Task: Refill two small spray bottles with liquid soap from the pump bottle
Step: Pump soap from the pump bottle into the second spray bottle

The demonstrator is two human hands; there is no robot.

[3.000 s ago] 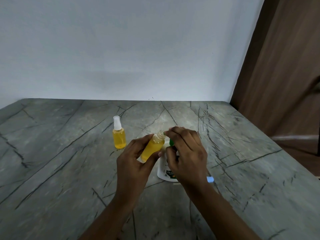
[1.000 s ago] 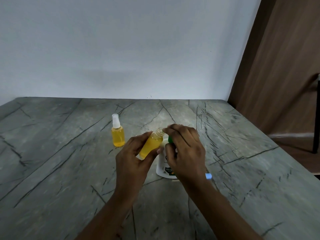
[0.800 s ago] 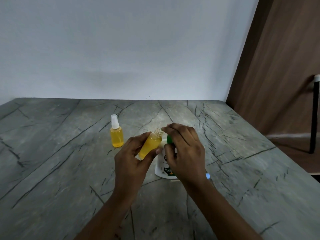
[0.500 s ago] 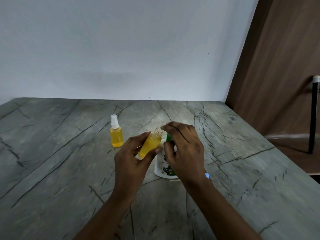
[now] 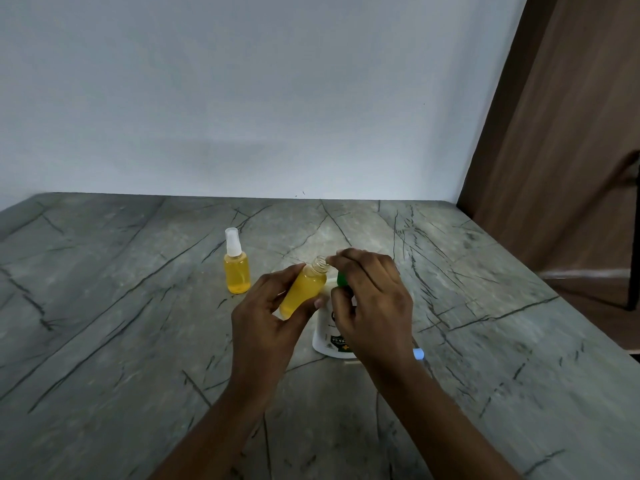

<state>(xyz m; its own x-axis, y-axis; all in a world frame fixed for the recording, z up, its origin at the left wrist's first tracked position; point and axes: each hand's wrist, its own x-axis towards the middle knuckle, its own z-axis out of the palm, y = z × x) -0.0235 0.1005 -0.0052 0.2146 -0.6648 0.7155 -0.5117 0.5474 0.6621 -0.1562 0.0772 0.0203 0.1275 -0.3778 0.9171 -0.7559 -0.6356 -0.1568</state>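
My left hand (image 5: pixel 266 317) grips an uncapped small spray bottle (image 5: pixel 304 289) full of yellow soap, tilted so its open neck points up and to the right. My right hand (image 5: pixel 372 303) covers the green pump head (image 5: pixel 341 279) of the white pump bottle (image 5: pixel 329 337), which stands on the table and is mostly hidden behind the hand. The open neck sits right at my right fingertips. A second small spray bottle (image 5: pixel 236 268), full of yellow liquid and with its white sprayer on, stands upright to the left.
A small pale blue object (image 5: pixel 419 353) lies on the table beside my right wrist. The grey veined stone table (image 5: pixel 104 323) runs to a white wall at the back, and its right edge borders a brown wooden panel (image 5: pixel 561 133).
Both hands and the tilted bottle stay almost in place over the pump bottle. The camera view shifts slightly, and a dark stand at the far right drops out of sight.
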